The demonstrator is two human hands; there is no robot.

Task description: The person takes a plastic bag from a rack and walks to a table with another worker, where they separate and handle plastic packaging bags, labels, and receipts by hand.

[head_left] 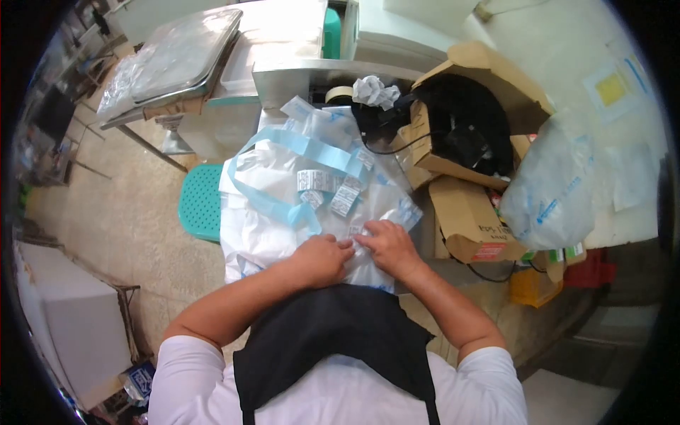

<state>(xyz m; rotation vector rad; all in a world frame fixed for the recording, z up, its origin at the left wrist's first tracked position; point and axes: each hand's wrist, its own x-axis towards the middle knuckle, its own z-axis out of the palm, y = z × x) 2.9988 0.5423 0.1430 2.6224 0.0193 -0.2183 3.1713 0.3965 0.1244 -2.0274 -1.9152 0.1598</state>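
White and clear plastic bags [273, 159] with blue print lie in a pile in front of me. My left hand [322, 261] is closed at the pile's near side, its fingertips on the plastic. Close beside it, my right hand [388, 248] has bent fingers pinching the same plastic, thumb toward the left hand. A small printed label [353, 231] shows just beyond the fingertips. Farther up the pile runs a light-blue strip [273, 207], curled in a loop, with white printed labels [345, 196] on it. What lies under my fingers is partly hidden.
Open cardboard boxes [464, 212] stand to the right, one holding something black with a cable. A filled clear bag [551, 188] is beside them. Crumpled paper [375, 92] and a tape roll [339, 93] lie behind the pile. A green stool [200, 202] stands left.
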